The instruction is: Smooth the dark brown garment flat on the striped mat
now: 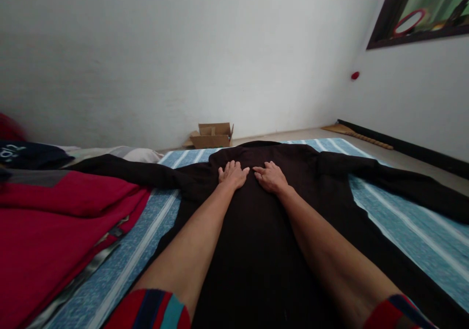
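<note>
A dark long-sleeved garment (256,241) lies spread flat on a blue striped sheet (399,221), its sleeves stretched out to both sides. My left hand (232,174) rests flat on the garment's upper chest, fingers spread and open. My right hand (271,176) lies flat beside it, fingers apart, almost touching the left. Both hands press on the cloth near the collar and hold nothing.
A red garment (54,226) with grey trim lies at the left on the sheet, with a dark blue cloth (25,154) behind it. A small open cardboard box (212,135) sits by the white wall. A wooden stick (366,138) lies on the floor at the right.
</note>
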`<state>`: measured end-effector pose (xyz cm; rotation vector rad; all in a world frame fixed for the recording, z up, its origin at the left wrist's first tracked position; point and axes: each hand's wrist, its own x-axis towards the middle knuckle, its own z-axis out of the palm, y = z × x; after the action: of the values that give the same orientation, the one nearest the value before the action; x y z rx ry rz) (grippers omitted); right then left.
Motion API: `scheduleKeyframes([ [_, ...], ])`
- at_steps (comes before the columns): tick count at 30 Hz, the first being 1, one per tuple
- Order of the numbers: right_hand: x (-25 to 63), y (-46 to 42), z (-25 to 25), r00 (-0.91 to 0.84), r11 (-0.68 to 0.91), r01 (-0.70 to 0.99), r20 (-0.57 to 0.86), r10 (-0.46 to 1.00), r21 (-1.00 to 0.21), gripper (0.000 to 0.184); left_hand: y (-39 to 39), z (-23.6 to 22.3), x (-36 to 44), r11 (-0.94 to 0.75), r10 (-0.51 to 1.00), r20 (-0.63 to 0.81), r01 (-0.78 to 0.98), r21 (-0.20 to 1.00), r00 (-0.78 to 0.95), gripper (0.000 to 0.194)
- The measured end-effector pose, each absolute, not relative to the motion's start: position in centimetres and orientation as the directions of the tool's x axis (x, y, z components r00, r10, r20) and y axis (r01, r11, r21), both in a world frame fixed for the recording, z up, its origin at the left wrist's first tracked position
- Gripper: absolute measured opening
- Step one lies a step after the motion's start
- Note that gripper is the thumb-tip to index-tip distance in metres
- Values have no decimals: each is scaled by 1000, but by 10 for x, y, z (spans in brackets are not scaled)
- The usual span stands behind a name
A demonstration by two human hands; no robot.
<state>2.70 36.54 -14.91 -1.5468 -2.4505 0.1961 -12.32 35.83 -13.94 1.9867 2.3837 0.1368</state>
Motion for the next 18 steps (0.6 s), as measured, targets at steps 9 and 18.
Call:
scheduleKeyframes([
  [9,27,365,-148,-404,420,872,117,907,-251,44,348,-136,-130,222,972,69,974,52,-226,63],
  [18,26,365,-146,-398,415,870,118,910,-268,45,331,-125,-124,169,980,104,986,1,-168,53],
])
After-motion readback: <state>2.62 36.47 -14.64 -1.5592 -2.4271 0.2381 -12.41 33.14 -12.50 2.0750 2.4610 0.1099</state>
